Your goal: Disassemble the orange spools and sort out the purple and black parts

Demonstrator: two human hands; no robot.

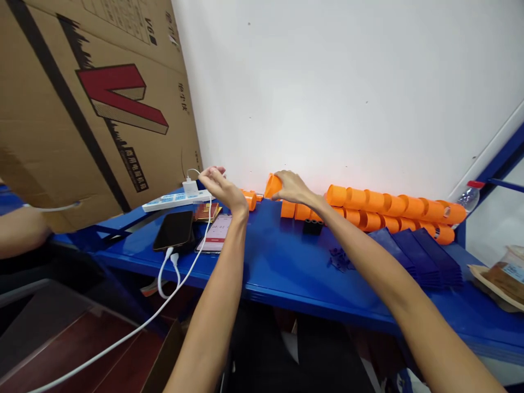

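My right hand [293, 187] reaches over the back of the blue table. Its fingers are closed on an orange piece [271, 186], which is tilted and looks like a short rolled tube or cup. My left hand [223, 190] is raised above the phones with its fingers loosely bent and apart, and nothing shows in it. Between the hands, near the wall, lies another orange cylinder [249, 200]. Right of my right hand, orange cylinders [395, 204] are stacked in two long rows. Several small black tubes [313, 226] stand in front of them.
Dark blue flat sheets [426, 259] and small dark blue scraps [340, 260] lie at the right. At the left are a black phone [173, 231], a lit phone [218, 232], a power strip [176, 200], a white cable and a large cardboard box [135, 103]. Another person's arm [22, 232] shows far left.
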